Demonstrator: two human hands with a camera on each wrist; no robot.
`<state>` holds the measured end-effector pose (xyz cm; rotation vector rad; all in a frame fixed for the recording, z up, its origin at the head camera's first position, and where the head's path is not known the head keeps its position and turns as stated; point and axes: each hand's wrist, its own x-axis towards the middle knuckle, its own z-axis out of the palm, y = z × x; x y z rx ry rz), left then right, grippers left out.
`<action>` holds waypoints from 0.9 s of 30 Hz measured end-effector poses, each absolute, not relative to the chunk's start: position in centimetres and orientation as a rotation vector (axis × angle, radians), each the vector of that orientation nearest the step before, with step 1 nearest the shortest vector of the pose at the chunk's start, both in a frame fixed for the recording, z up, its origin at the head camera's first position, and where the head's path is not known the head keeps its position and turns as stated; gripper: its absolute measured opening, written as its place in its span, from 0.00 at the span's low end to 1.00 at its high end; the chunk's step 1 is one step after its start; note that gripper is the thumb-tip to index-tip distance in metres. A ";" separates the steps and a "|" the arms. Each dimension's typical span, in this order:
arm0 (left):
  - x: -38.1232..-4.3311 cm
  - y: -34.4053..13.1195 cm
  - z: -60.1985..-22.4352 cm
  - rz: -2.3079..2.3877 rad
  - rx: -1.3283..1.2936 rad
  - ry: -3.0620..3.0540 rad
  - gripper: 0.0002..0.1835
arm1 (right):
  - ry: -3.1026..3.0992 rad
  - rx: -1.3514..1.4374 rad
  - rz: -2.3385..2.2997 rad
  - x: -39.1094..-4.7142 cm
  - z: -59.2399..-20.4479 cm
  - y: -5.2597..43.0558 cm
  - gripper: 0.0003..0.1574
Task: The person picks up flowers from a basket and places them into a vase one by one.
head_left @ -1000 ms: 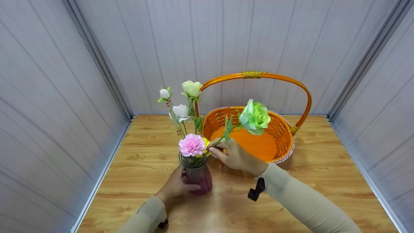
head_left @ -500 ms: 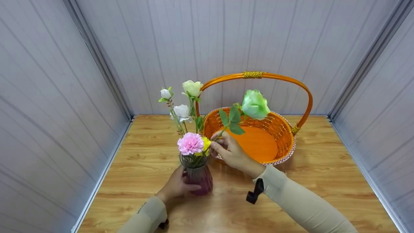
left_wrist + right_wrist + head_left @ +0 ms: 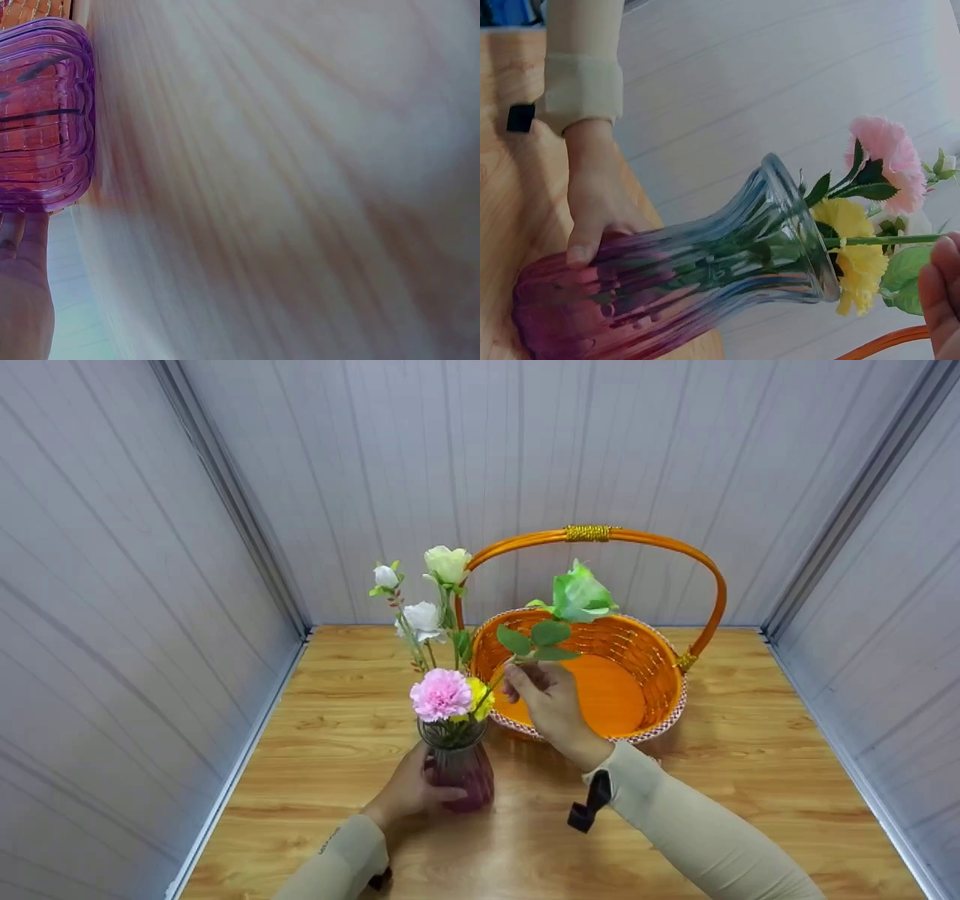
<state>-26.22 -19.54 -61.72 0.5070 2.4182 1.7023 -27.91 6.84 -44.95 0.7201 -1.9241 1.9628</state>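
My left hand (image 3: pixel 412 791) grips the lower body of a glass vase (image 3: pixel 465 784), clear at the neck and purple-pink below. The vase stands upright; its ribbed base fills the upper left of the left wrist view. With thumb and fingers, my right hand (image 3: pixel 555 705) pinches the stem of a green rose (image 3: pixel 581 594) below its leaves. In the right wrist view that stem (image 3: pixel 900 241) runs into the vase mouth beside a yellow flower (image 3: pixel 855 247). A pink carnation (image 3: pixel 441 695), white roses (image 3: pixel 421 621) and a white bud (image 3: pixel 385 577) also rise from the vase.
Behind and right of the vase stands an orange woven basket (image 3: pixel 615 697) with a tall arched handle (image 3: pixel 587 533). The wooden tabletop (image 3: pixel 337 712) is bounded by pale panel walls (image 3: pixel 517 450) at the back and both sides.
My right hand has moved up slightly along the green rose's stem, away from the vase mouth. The rose has turned and stands higher and more to the left. My left hand keeps its place.
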 end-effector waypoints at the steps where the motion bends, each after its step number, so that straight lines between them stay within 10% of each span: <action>1: -26.2 -19.5 -61.7 1.701 0.509 2.420 0.55 | -1.923 0.710 1.957 -27.9 -45.0 6.8 0.08; 27: -26.2 -19.6 -61.6 1.719 0.524 2.380 0.55 | -2.194 0.477 2.240 -28.5 -48.0 6.7 0.10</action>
